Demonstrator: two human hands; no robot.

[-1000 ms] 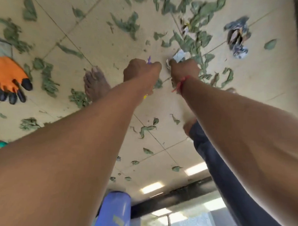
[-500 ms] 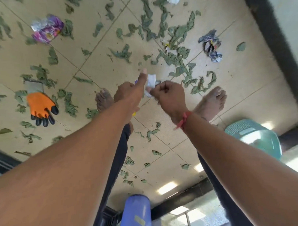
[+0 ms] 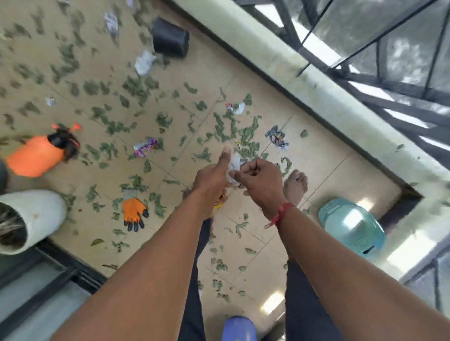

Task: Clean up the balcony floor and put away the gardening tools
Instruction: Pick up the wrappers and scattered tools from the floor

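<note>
- Right hand (image 3: 261, 181): held over the beige tiled balcony floor (image 3: 330, 164). Its fingers (image 3: 252, 171) are curled and clamped on a crumpled white scrap of paper (image 3: 235, 163). A red thread (image 3: 280, 214) is tied round the wrist.
- Left hand (image 3: 212, 176): just beside the right hand. One digit points straight up and lies against the scrap's left side; the other fingers are curled.
- A small yellow item (image 3: 219, 204) shows under the left hand. Whether the curled fingers hold it cannot be told.
- Crumpled white scrap of paper: held clear of the floor between the two hands, above the floor's middle.
- Scattered green leaf pieces (image 3: 134, 87): spread over most of the floor, densest just beyond the hands.
- Orange work glove with black fingertips (image 3: 134, 213): flat on the floor, left of the left forearm.
- Orange spray bottle with a black top (image 3: 37, 155): lying near the floor's left edge.
- White cylindrical plant pot (image 3: 36, 217): at the left edge, beside the glove.
- Black plastic pot (image 3: 170, 40): on its side near the far wall.
- Purple foil wrapper (image 3: 145, 146), blue-and-white wrapper (image 3: 277, 137): on the floor beyond the hands, well apart.
- Pale teal plastic basket (image 3: 350, 228): in the floor's right corner, near a bare foot (image 3: 295, 187).
</note>
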